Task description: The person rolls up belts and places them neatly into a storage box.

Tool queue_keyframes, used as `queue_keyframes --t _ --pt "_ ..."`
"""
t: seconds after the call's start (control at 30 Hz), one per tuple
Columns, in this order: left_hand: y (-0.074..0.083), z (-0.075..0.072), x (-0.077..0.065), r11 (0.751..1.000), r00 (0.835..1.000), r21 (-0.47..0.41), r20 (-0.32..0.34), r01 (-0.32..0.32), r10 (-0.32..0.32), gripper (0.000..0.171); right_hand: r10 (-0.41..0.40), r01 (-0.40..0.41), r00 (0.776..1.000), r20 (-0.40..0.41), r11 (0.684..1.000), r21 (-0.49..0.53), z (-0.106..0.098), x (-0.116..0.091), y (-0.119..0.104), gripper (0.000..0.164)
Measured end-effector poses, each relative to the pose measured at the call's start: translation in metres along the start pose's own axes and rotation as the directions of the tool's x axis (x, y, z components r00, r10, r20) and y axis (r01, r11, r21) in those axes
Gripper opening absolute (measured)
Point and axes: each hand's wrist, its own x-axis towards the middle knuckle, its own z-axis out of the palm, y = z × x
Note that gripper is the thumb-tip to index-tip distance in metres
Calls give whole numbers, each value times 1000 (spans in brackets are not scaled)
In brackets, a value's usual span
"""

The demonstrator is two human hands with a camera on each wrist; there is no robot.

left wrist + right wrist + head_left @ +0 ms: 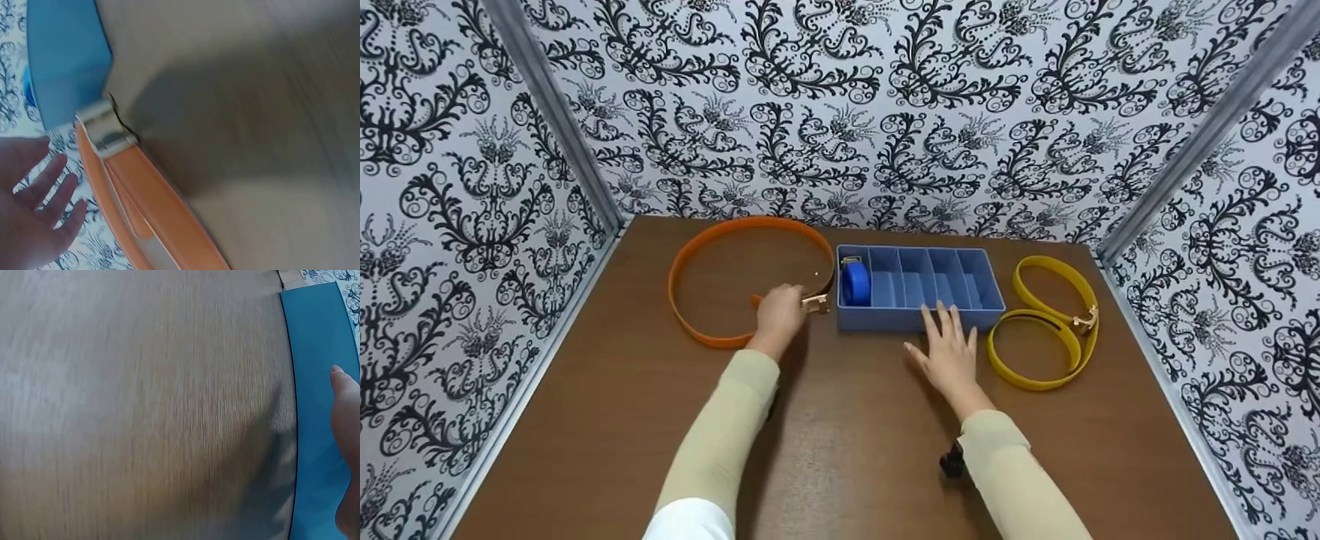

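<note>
An orange belt (757, 222) with a gold-toned buckle (815, 303) lies in a wide loop on the left. Over its buckle end is my left hand (781, 315); in the left wrist view, the fingers (53, 191) are spread beside the buckle (107, 129), with no grip on it visible. A blue-grey divided box (885, 320) stands at the centre, a rolled blue belt (856, 285) in its leftmost compartment. My right hand (951, 360) reaches toward the box's front with fingers spread, fingertips at the front rim. Whether they touch it, I cannot tell.
A yellow belt (1039, 385) with a gold-toned buckle (1085, 319) lies in two loops right of the box. Patterned walls (840, 112) enclose the brown table (840, 450) at the back and sides.
</note>
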Motion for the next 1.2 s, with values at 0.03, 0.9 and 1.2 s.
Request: queue_keyframes --t 0.03,0.9,1.2 --pt "-5 0 -1 1000 1000 17 4 -8 8 26 2 -2 1000 7 1000 2 -1 0 0 80" --pt "-58 8 -23 985 957 140 286 -97 54 22 17 -16 999 35 1000 -10 -6 -1 -4 84" --pt "-58 10 -34 967 948 161 282 -196 145 21 16 -14 999 48 999 -34 -4 -1 -2 83"
